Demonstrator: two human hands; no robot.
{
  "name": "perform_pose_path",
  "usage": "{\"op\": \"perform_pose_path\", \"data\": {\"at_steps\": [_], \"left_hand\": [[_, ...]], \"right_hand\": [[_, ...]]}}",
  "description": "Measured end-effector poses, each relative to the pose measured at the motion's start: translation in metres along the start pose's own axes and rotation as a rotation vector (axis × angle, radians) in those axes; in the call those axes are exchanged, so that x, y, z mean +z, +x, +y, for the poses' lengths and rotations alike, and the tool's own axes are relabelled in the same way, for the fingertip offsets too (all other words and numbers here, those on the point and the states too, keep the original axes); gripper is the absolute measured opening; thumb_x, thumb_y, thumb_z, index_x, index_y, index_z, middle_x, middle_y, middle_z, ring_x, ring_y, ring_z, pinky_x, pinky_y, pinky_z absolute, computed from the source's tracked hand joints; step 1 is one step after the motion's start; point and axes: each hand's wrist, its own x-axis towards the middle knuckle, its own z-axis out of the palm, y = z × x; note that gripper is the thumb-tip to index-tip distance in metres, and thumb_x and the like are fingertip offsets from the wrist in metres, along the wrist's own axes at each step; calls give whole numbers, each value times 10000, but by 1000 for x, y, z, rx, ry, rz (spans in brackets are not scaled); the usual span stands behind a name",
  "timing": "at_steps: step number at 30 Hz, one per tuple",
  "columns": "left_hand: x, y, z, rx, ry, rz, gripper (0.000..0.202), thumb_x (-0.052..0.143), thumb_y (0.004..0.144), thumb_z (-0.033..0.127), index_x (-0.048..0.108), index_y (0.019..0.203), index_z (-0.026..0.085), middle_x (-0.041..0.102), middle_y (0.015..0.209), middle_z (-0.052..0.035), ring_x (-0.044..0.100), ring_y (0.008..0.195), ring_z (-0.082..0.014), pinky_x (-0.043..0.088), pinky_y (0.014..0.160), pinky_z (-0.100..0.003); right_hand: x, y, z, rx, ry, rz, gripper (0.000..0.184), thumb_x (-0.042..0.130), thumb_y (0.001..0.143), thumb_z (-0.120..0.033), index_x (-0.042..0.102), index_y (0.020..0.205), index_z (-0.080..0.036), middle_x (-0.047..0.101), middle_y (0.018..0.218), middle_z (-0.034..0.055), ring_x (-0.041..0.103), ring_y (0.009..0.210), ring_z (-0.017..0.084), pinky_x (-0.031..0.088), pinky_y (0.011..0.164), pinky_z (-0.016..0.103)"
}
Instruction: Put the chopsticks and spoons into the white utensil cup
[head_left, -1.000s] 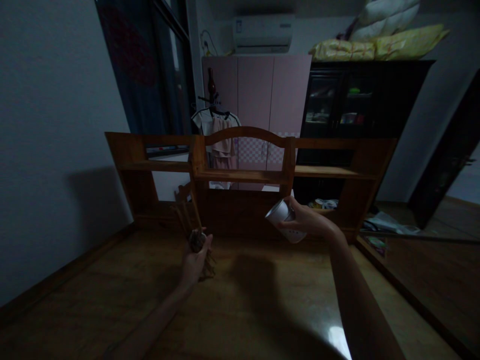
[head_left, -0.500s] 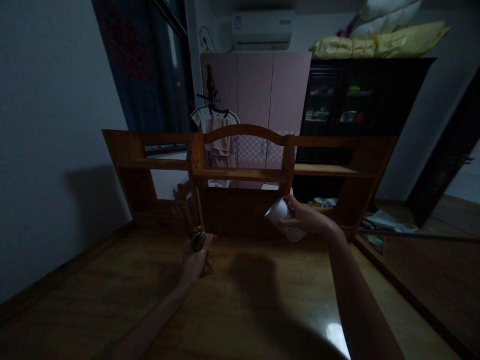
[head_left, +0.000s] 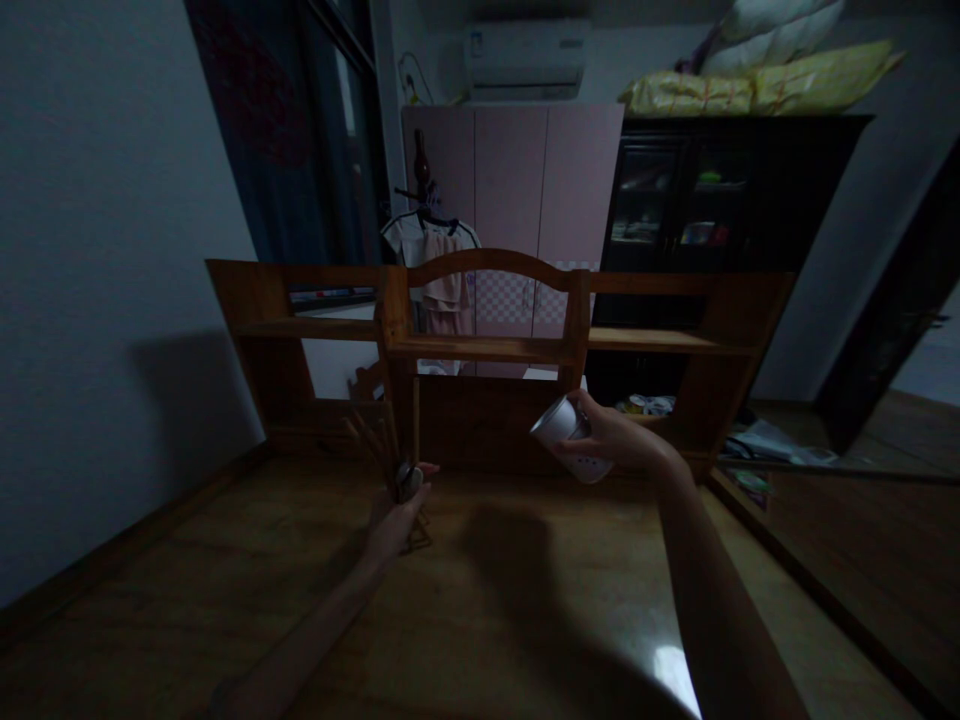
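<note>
My left hand [head_left: 395, 515] is closed round a bundle of wooden chopsticks [head_left: 390, 440], which fan upward in front of the wooden shelf unit [head_left: 487, 345]. Their lower ends stick out below my palm, just above the wooden desk [head_left: 465, 620]. My right hand [head_left: 619, 440] grips a white cup [head_left: 559, 428] with small dots, tilted on its side with the mouth toward the left. The cup hangs in the air to the right of the chopsticks, apart from them.
The shelf unit spans the desk's back edge. Behind it stand a pink wardrobe [head_left: 517, 200], a clothes rack [head_left: 435, 250] and a dark glass cabinet [head_left: 705, 200] with bags on top. A grey wall runs along the left. Papers lie on the floor [head_left: 780, 445] at the right.
My left hand has turned the chopsticks slightly more upright and shifted a little. The right hand with the cup has stayed put.
</note>
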Motion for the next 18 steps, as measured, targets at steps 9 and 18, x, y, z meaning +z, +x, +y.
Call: {"op": "perform_pose_path", "data": {"at_steps": [9,18], "left_hand": [[3,4,-7,-212,-86,-45,397,657,663,564,604,732,177,573,576,13,559,518,-149,459,532,-248],[6,-4,9,-185,-119,181,521,691,572,652,612,752,170,539,482,18,560,434,-155,413,398,-232]], "right_hand": [[-1,0,-2,-5,16,-11,623,730,757,-431,406,1235,-197,629,999,85,624,851,251,474,681,283],[0,0,-2,10,26,-37,639,731,751,-418,401,1249,-189,628,1009,92,623,846,252,480,669,283]]}}
